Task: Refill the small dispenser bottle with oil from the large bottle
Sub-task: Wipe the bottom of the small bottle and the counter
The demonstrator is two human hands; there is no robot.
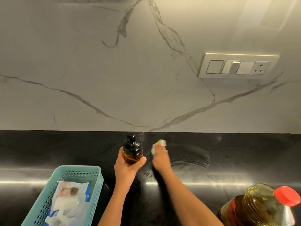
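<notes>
large bottle (pixel 262 207) red-capped, near right of the dispenser bottle | teal basket (pixel 65 193) near left of it | left hand (pixel 126 168) grips dispenser bottle (pixel 132 150), capped, upright | right hand (pixel 160 158) just right, presses white cloth (pixel 158 145) on black counter (pixel 228 152)

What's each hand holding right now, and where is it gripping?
The left hand grips the small dispenser bottle around its lower glass body. The right hand presses a white wipe onto the black counter.
</notes>
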